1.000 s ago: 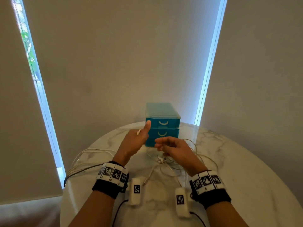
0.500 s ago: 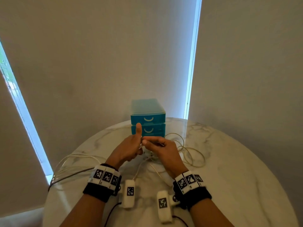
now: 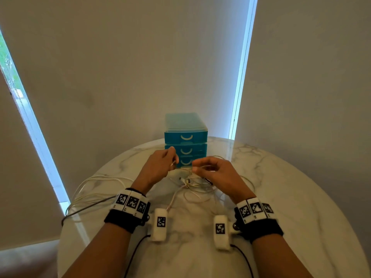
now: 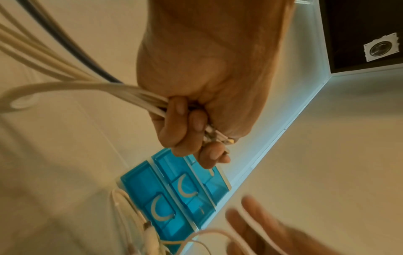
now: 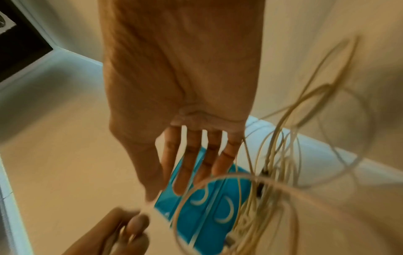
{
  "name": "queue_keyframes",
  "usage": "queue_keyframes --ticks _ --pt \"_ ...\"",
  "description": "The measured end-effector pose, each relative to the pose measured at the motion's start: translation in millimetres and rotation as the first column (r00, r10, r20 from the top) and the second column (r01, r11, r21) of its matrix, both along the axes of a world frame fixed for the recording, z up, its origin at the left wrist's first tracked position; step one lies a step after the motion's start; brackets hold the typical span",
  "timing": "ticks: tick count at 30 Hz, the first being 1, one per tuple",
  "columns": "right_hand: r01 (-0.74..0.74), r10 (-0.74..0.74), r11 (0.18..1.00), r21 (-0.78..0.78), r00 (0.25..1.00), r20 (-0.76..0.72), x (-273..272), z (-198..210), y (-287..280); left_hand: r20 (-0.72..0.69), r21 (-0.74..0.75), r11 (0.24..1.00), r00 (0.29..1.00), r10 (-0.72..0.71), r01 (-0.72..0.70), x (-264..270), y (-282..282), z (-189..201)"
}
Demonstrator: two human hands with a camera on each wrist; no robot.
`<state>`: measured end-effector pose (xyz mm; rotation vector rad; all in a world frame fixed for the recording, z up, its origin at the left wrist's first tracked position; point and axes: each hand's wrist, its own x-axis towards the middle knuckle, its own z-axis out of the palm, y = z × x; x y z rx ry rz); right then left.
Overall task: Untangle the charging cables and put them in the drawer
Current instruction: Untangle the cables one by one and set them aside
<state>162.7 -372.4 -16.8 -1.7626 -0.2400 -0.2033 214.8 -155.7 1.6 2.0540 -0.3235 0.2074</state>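
Note:
My left hand (image 3: 170,160) grips a bundle of white charging cables (image 4: 87,88) in its curled fingers (image 4: 185,124), and the connector ends (image 4: 220,138) stick out past them. My right hand (image 3: 200,167) hovers beside it with fingers straight and spread (image 5: 189,163). A thin cable loop (image 5: 218,179) crosses its fingertips. The rest of the tangle (image 3: 192,183) lies on the table under both hands. Just behind stands the blue three-drawer unit (image 3: 185,141), with every drawer shut.
The round marble table (image 3: 281,197) stands against pale blinds. Long cable loops (image 3: 94,189) and a dark cable trail left from my left hand and sag over the table's edge. More thin loops (image 3: 241,177) spread to the right of the drawers.
My hands were touching half a second ago and have drawn apart. The right hand has moved right and its fingers have straightened. My left thumb, raised before, has come down.

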Motion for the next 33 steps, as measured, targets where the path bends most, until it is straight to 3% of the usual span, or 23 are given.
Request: queue_keyframes --ticks 2,4,5,7,9,12,18,25,29,33 --pt "-0.066 0.057 0.988 -0.138 0.996 -0.070 -2 -5 -12 -0.076 0.000 1.000 0.997 0.013 -0.013 0 7 2" --pt "-0.060 0.049 0.984 -0.165 0.996 -0.071 -3 -9 -17 -0.203 0.046 0.999 0.979 -0.016 0.026 -1 12 4" --pt "0.001 -0.005 0.994 -0.107 0.999 -0.039 -2 -9 -18 -0.244 0.105 0.993 0.969 -0.032 0.059 -2 13 3" --pt "0.174 -0.180 0.971 0.166 0.983 0.025 0 -9 -21 -0.277 0.286 0.946 0.958 -0.068 0.150 -3 12 1" --pt "0.266 -0.302 0.867 0.421 0.953 0.020 3 -9 -25 -0.303 0.441 0.869 0.949 -0.090 0.223 -1 13 -4" --pt "0.282 -0.298 0.733 0.619 0.951 -0.080 5 -13 -28 -0.346 0.496 0.833 0.936 -0.069 0.245 6 15 -9" --pt "0.229 -0.185 0.514 0.827 0.971 -0.154 4 -12 -26 -0.400 0.507 0.804 0.911 -0.099 0.310 8 12 -10" --pt "0.098 -0.027 0.276 0.956 0.995 -0.094 3 -2 -18 -0.464 0.561 0.749 0.883 -0.068 0.352 6 9 -15" --pt "0.077 0.002 0.227 0.971 0.997 -0.079 4 -1 -13 -0.401 0.544 0.771 0.910 -0.108 0.332 2 4 -14" --pt "0.124 -0.043 0.214 0.969 0.992 -0.117 8 -5 -22 -0.180 0.311 0.938 0.978 -0.103 0.156 0 9 -5"
